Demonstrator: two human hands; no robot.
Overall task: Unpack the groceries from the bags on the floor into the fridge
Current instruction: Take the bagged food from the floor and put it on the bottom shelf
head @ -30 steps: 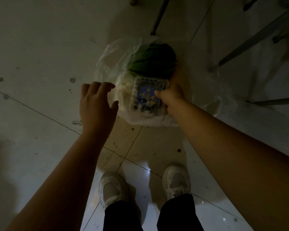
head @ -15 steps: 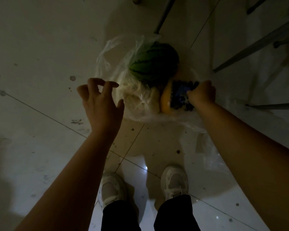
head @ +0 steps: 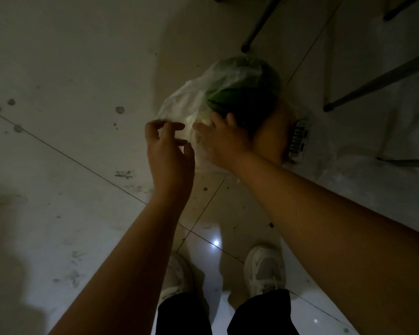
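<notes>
Now watermelon (head: 249, 93) just beyond rt fingers (head: 219, 119).

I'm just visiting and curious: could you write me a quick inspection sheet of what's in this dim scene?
Surface: pale tiled floor, speckled with dark spots.
Job's things: clear plastic bag on the floor holding a watermelon; a barcoded clear pack lies at its right.
Clutter: nothing seen.
Grippers: left hand open, hovering beside the bag; right hand spread on the bag's pale contents.
Cables: nothing seen.
Surroundings: dark furniture legs; white shoes.
</notes>
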